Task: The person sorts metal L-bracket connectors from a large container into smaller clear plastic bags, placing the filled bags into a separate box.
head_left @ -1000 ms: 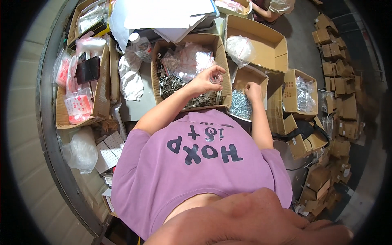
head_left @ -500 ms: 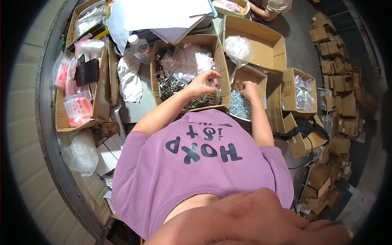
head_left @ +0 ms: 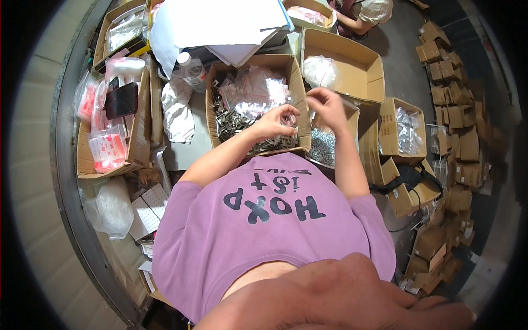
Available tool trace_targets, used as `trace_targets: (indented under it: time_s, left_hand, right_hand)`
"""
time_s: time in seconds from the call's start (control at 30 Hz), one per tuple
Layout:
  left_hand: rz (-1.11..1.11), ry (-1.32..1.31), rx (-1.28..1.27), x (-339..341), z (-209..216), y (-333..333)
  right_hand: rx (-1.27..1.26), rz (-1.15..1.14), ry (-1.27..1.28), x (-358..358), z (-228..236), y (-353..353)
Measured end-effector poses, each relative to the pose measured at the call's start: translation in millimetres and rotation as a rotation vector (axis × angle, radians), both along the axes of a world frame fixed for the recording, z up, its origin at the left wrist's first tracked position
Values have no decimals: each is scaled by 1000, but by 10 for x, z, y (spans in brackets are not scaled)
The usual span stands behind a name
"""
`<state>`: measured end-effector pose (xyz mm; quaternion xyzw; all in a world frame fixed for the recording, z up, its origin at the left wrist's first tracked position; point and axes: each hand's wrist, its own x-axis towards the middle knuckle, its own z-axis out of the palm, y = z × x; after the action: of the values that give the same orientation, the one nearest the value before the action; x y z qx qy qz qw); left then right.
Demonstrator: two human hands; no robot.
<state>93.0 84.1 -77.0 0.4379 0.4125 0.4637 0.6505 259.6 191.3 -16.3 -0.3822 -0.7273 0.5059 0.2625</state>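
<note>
My left hand is over the near right part of a cardboard box, its thumb and fingers curled round a small clear plastic bag. Below it in that box lie many small metal pieces, with a heap of clear zip bags behind them. My right hand hovers at the box's right wall, above a smaller box of silvery screws. Its fingertips are pinched together; what they hold, if anything, is too small to make out.
Behind my right hand stands a larger carton with a white plastic bag in it. Papers and a water bottle are at the back. A phone rests on the left carton. Another person's arm shows far right.
My right hand has risen out of the screws and come left toward my left hand. The left hand keeps nearly the same place, with the bag still in it.
</note>
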Motion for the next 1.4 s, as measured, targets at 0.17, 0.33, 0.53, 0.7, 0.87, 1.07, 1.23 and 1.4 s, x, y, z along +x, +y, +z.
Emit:
trace_targets:
  time_s: [0.17, 0.33, 0.53, 0.7, 0.87, 1.07, 1.23, 1.4]
  left_hand:
    - [31, -52, 15, -23, -15, 32]
    - [-15, -62, 16, 4, -63, 61]
    - [46, -51, 13, -42, -31, 24]
    - [43, -107, -46, -49, 31, 37]
    - [44, -47, -13, -34, 3, 45]
    - [62, -86, -28, -49, 60, 21]
    - [63, -76, 20, -54, -16, 32]
    - [0, -169, 50, -41, 28, 34]
  right_hand:
    - [445, -282, -451, -15, -248, 680]
    - [743, -88, -410, -119, -830, 1131]
    - [478, 15, -716, -192, -348, 889]
    - [348, -87, -751, -58, -355, 931]
    - [395, -100, -772, -46, -438, 938]
    - [391, -300, -497, 45, -172, 644]
    - [87, -161, 62, 37, 47, -10]
    - [297, 308, -54, -70, 180, -316]
